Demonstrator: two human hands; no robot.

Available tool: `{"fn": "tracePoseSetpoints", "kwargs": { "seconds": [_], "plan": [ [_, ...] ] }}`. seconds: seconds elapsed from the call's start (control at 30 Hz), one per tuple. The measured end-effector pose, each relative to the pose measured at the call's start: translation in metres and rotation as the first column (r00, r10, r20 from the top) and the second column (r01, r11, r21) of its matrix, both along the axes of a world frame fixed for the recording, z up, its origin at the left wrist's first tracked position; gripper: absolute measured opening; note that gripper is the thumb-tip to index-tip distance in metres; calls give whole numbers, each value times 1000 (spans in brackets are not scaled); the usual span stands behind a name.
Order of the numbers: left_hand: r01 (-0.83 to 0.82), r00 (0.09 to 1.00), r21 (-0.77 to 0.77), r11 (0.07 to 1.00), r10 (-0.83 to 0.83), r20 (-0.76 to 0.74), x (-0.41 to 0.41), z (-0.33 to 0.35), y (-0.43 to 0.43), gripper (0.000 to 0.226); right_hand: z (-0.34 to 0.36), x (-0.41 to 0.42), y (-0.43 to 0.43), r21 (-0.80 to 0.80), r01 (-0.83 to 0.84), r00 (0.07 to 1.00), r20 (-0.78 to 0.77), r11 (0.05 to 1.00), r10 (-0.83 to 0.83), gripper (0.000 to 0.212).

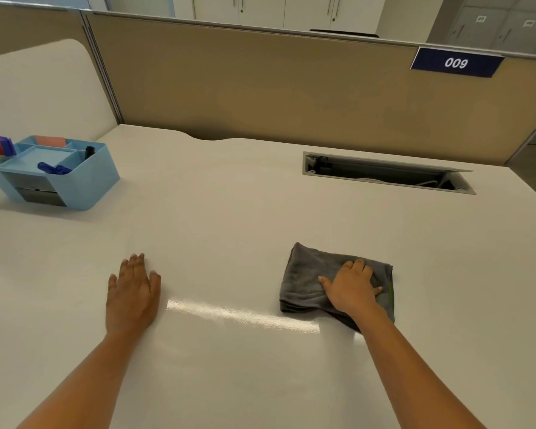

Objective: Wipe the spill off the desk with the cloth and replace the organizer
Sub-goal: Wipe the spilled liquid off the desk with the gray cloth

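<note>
A person's right hand [351,287] presses flat, fingers spread, on a soft folded grey cloth [310,280] at four o'clock on the desk [229,196], left hand [132,292] splayed empty, while the light-looking blue organizer [84,181], best lifted by its sides, waits at ten o'clock.

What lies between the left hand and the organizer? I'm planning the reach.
Only bare desk lies between the left hand and the organizer in the head view.
</note>
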State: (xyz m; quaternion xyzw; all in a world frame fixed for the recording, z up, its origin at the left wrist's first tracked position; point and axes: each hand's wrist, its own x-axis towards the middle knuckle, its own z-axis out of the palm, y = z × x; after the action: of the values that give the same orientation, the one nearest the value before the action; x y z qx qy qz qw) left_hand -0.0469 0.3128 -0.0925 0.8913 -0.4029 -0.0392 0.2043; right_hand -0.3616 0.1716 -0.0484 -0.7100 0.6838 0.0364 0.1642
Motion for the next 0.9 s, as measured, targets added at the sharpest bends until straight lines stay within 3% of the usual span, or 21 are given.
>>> {"fn": "tracePoseSetpoints", "kwargs": {
  "seconds": [0.33,0.47,0.53,0.67,0.73,0.9],
  "plan": [
    [-16,1000,-25,1000,16,-21,1,-1,-1,50,4,-15,-52,49,-281,960,7,958,281,80],
    [-20,1000,-17,1000,20,-14,2,-2,-2,51,7,-19,-61,59,-293,955,67,954,289,79],
    [-23,1000,-17,1000,23,-12,3,-3,-2,51,8,-15,-62,53,-224,972,88,973,219,72],
    [-26,999,-7,1000,26,-20,3,-3,-3,52,8,8,-52,-81,141,966,228,987,-119,59],
    [-29,999,-16,999,28,-28,2,-2,-3,52,3,20,-46,-98,238,945,255,966,-207,68],
    [-30,999,-8,1000,30,-18,0,0,-2,52,-10,39,-38,-12,291,939,196,957,-283,94]
  ]
}}
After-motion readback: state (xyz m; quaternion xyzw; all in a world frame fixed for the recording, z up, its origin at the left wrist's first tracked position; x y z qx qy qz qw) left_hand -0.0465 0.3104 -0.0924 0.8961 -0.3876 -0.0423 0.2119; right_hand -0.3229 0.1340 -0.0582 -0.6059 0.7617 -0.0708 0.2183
